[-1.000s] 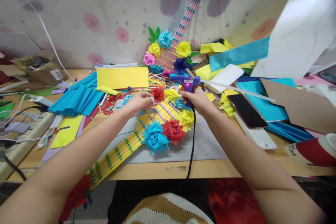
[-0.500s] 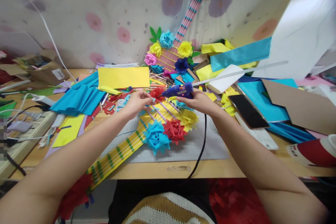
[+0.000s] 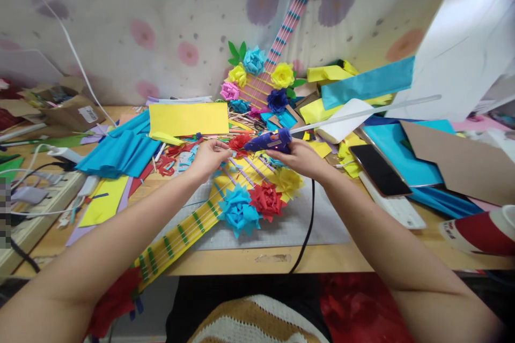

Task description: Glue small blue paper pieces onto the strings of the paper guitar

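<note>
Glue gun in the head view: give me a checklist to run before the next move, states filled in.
1. Glue gun held in the right hand: ok.
2. Glue stick in the gun: ok, a long length sticks out behind.
3. Indicator light lit: ok, a small red glow.
4. Nozzle turned away from the left hand: not ok, it points toward the fingertips, close by.
5. Yellow guitar wholly on the table: not ok, the neck runs past the front edge.
6. Nozzle hot: cannot tell.
</note>
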`<state>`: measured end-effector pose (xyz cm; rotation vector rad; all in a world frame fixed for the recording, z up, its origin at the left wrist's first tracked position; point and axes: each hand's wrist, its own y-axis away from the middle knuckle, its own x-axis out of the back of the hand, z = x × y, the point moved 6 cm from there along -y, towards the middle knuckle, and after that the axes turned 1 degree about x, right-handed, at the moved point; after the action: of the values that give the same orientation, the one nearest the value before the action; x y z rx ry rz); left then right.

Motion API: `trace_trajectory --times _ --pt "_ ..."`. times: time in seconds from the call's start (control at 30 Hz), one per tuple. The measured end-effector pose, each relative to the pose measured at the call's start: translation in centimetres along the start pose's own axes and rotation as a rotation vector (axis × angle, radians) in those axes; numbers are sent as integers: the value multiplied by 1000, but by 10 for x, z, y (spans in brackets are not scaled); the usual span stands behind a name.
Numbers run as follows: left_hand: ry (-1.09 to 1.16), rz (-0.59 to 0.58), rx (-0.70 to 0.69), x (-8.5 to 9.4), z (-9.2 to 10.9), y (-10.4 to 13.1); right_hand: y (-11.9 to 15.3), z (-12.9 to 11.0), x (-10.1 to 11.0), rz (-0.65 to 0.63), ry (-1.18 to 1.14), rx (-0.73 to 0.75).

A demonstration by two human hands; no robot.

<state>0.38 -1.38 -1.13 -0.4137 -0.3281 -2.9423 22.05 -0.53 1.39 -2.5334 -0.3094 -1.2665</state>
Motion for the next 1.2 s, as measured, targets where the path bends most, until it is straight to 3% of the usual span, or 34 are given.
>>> trace_trajectory --times 1.2 --pt "5 -2 17 0 -5 -6 -2 -7 -7 -60 -62 59"
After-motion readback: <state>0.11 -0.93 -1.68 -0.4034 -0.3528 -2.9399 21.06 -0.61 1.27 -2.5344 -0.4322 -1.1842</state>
